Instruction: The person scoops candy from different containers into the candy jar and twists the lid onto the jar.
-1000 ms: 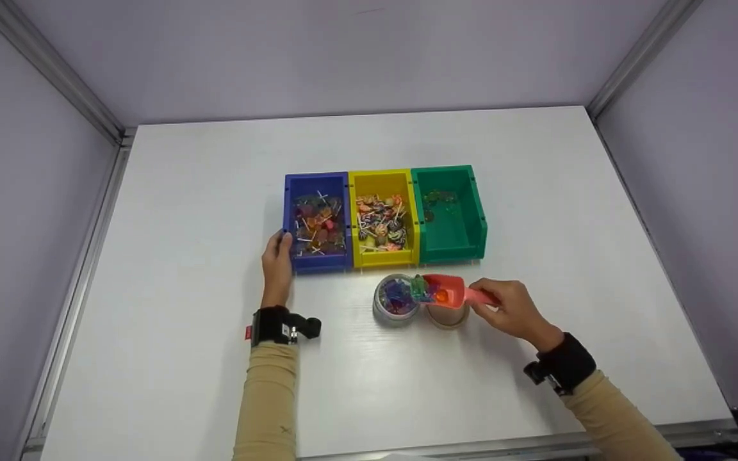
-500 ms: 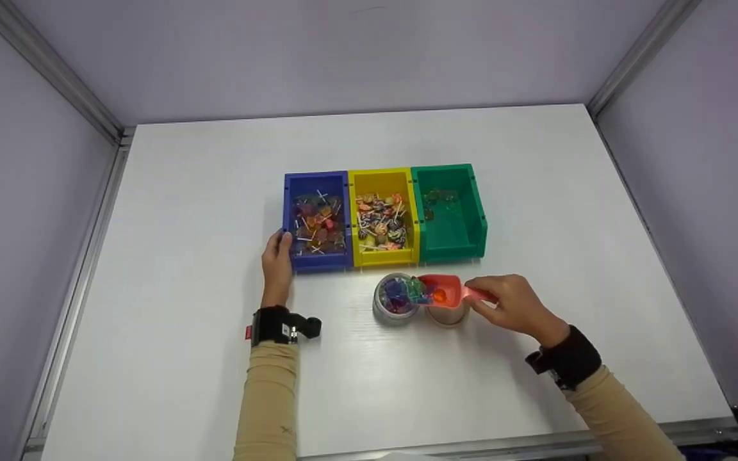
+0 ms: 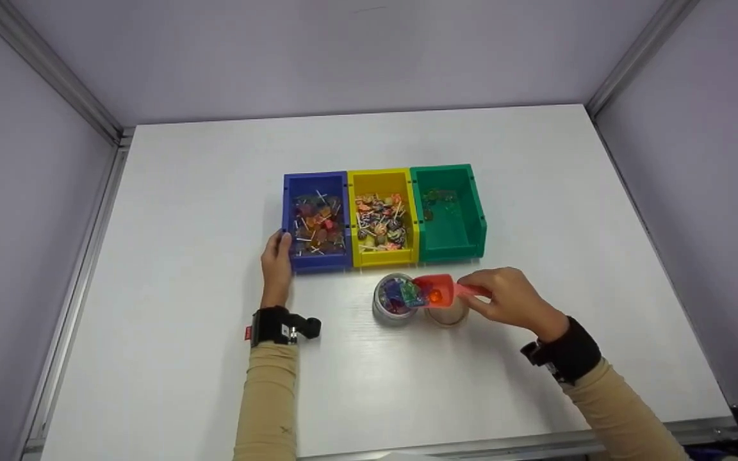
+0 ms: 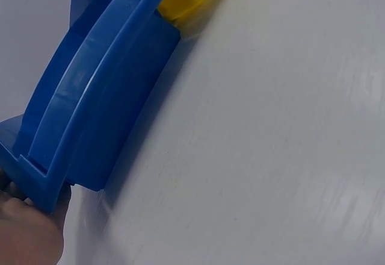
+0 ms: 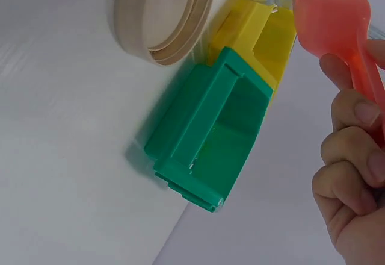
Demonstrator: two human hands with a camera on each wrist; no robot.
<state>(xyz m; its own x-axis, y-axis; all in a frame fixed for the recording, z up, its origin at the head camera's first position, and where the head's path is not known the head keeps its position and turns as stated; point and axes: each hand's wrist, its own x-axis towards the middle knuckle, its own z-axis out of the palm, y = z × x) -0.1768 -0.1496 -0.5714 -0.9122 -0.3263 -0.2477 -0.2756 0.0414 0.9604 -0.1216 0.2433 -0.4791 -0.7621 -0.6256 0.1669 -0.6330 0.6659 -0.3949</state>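
Note:
My right hand (image 3: pixel 503 296) grips the handle of a red scoop (image 3: pixel 444 289), its fingers curled round it in the right wrist view. An orange ball sits in the scoop, and green-blue translucent pieces (image 3: pixel 412 294) lie at its lip, over the mouth of a clear jar (image 3: pixel 391 318). Purple and blue pieces show inside the jar. My left hand (image 3: pixel 275 269) holds the near left corner of the blue bin (image 4: pixel 84 90), thumb on one side and fingers on the other. Those fingers are partly hidden by the bin.
Joined to the blue bin are a yellow bin (image 3: pixel 385 258) with lollipops and a green bin (image 3: pixel 452 252) with a few translucent pieces at its back. A round beige lid (image 5: pixel 135 18) lies right of the jar, partly under the scoop. White table (image 3: pixel 183 192) surrounds everything.
My right hand has moved the scoop left and its lip is further over the jar. The green-blue pieces have shifted left with it. My left hand stays on the blue bin.

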